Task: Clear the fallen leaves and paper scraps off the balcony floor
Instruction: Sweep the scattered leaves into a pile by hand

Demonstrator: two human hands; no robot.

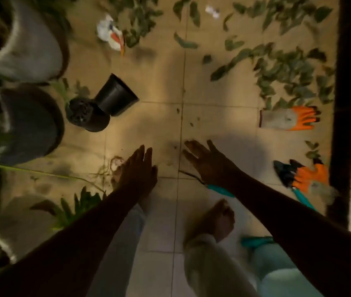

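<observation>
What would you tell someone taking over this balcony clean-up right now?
Left hand and right hand: both open, nothing in either grip, stretched out over the floor.
Leaves lie scattered ahead and to the right. Crumpled paper lies ahead on the left, and a small white scrap lies farther off.
Done: nothing picked up yet, as far as shows.
Left: gather all the leaves and both paper pieces. An orange glove lies by the leaves.

A home balcony: tiled floor [161,125], big planters [31,46], black nursery pots [116,95], gardening gloves [290,117].
</observation>
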